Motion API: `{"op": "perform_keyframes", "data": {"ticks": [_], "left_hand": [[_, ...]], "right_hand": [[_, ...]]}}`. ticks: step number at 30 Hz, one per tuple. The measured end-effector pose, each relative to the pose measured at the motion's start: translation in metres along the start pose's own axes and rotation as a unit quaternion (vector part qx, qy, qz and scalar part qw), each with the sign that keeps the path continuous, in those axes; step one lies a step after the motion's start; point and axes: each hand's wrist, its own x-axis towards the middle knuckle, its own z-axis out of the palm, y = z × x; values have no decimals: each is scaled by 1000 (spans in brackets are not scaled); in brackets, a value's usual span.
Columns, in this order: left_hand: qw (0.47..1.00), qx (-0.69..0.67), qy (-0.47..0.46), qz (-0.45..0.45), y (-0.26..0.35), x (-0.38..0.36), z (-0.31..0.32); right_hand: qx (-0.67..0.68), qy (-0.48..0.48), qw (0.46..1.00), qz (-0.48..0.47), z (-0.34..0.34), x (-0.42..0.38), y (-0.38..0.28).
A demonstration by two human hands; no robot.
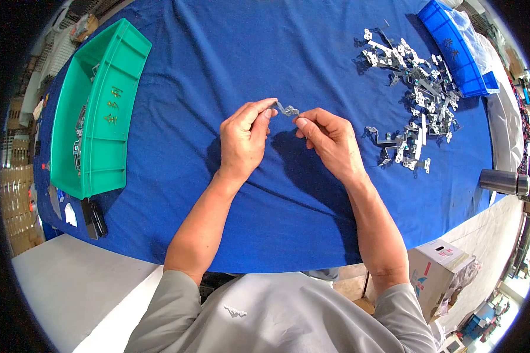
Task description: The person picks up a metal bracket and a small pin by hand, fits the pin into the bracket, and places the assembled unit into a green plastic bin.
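Between my two hands, above the blue cloth, is a small bent metal bracket (288, 110) that looks like a hinge part. My left hand (245, 138) pinches its left end between thumb and fingers. At the other end, my right hand (330, 141) grips it with thumb and forefinger. Parts of the bracket are covered by my fingertips. To the right lies a loose pile of similar metal brackets (421, 100), some bright and some dark. On the left stands a green plastic bin (115, 117) with metal pieces (79, 138) inside.
A blue plastic bin (453, 50) with clear plastic film sits at the far right corner. The blue cloth (241, 53) covers the table. A dark cylinder (503, 182) lies at the right edge, a black object (93, 219) near the green bin. Below right is a cardboard box (439, 273).
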Motion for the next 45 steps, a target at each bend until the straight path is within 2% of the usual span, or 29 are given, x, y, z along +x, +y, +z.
{"op": "perform_keyframes", "data": {"ticks": [9,10,13,15,21,28,31,34,37,41,45], "left_hand": [[999,19,-16,26,3,1,-3],[999,18,-17,26,5,2,-3],[990,36,8,136,0,5,-2],[989,44,9,138,3,3,-2],[985,67,-12,158,4,3,-4],[983,76,-46,162,4,3,-3],[983,70,-62,159,3,3,-2],[991,54,-29,121,4,2,0],[999,-11,4,-36,7,0,0],[1000,-16,6,-25,3,0,0],[1000,-13,0,-17,4,0,0]], "right_hand": [[-67,-3,998,7,-3,1,4],[-59,1,998,10,-2,1,3],[-42,11,999,13,0,-1,-2],[-43,11,999,9,-1,1,4],[127,-25,991,29,-10,5,3],[82,-24,996,39,-11,4,2],[150,46,988,4,-4,5,8],[203,73,976,27,-6,5,3],[108,9,993,46,-8,2,1],[61,-13,998,1,-3,0,3],[36,-2,999,10,-2,0,2]]}}
